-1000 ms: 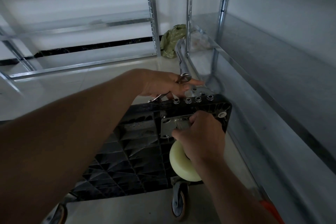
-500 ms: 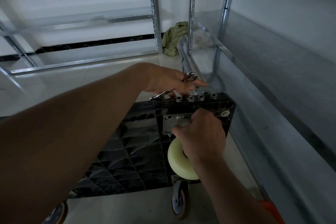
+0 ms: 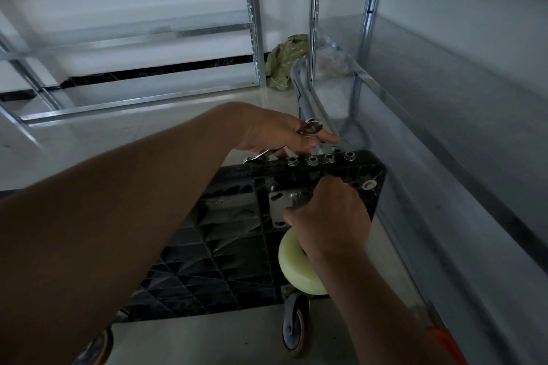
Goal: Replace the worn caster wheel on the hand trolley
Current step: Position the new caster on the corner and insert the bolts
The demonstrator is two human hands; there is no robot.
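Right hand (image 3: 329, 213) edged up the pale caster (image 3: 299, 267), grip closed; left hand (image 3: 278, 133) grips spanner (image 3: 310, 126)

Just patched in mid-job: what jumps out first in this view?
The pale yellow-green caster wheel glows at centre against the black ribbed underside of the upturned plastic trolley deck, with the right hand gripping its metal bracket. Above it, the left hand holds a silver wrench at the deck's far edge.

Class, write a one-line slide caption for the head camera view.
Right hand holds the pale caster wheel at the upturned trolley deck while the left hand grips a wrench.
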